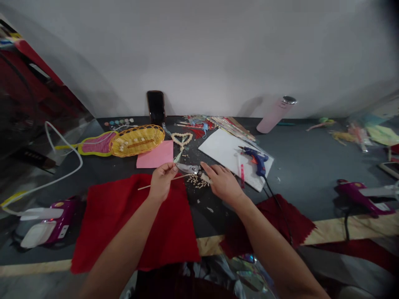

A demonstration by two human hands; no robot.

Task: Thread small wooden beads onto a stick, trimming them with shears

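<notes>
My left hand (162,179) is closed in a pinch around a thin pale stick (145,188), which sticks out on both sides of it. In my right hand (222,182) is a pair of pruning shears (188,168), its metal blades pointing left and close to my left fingertips. The right end of the stick reaches just under the blades. A scatter of short pale stick pieces (197,181) lies on the table below the shears. Behind my hands is a heart-shaped piece of pale beads (182,139) with a pale green tassel.
Red cloth (124,216) lies beneath my left arm. Beyond are a yellow woven basket (146,139), pink paper (156,155) and a phone (156,106). Rightward, a blue glue gun (260,160) with a cord rests on a white board (221,149), near a pink bottle (276,114).
</notes>
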